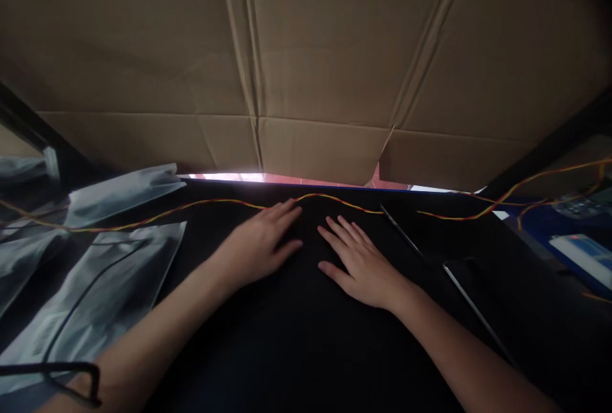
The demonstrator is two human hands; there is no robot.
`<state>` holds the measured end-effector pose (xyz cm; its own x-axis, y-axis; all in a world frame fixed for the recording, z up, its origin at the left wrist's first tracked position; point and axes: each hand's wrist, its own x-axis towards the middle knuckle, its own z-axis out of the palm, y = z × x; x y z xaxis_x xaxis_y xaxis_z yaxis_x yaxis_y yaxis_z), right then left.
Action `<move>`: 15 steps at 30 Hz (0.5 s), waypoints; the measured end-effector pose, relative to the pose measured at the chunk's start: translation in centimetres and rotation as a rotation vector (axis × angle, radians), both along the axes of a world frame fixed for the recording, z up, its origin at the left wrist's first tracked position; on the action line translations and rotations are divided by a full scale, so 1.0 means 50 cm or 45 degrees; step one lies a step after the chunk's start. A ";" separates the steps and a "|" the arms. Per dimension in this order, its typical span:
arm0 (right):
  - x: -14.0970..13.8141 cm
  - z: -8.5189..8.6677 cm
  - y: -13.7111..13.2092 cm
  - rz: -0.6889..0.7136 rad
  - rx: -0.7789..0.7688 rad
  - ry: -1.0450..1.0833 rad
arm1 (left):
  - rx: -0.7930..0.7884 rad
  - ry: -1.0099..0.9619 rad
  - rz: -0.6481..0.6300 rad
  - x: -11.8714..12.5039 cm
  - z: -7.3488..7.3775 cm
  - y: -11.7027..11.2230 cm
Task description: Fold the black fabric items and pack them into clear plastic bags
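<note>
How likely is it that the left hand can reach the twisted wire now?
Probably yes. The left hand lies flat on the black surface, its fingers right at the wire, and nothing seems to lie between them.

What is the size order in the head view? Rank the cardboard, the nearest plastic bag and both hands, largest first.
1. Cardboard, fills the upper half.
2. Plastic bag, though nearness to the camera enlarges it.
3. Left hand and right hand: alike, no ranking.
</note>
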<state>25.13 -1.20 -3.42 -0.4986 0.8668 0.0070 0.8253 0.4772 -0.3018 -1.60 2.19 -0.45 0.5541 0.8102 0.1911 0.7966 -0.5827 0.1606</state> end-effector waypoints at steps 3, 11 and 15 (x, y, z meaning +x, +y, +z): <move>0.000 0.005 -0.002 0.003 -0.032 0.030 | 0.174 0.005 0.285 -0.091 0.057 -0.035; -0.005 -0.005 -0.002 0.000 0.042 0.033 | 0.358 0.275 0.544 -0.261 -0.035 -0.203; -0.006 -0.010 -0.003 -0.004 0.055 0.038 | 0.340 0.225 0.552 -0.194 -0.068 -0.250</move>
<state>24.85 -1.34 -3.92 -0.4952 0.8667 0.0593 0.8177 0.4881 -0.3052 -11.27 -10.31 -3.86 0.2219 0.9078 0.3559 0.9747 -0.1966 -0.1063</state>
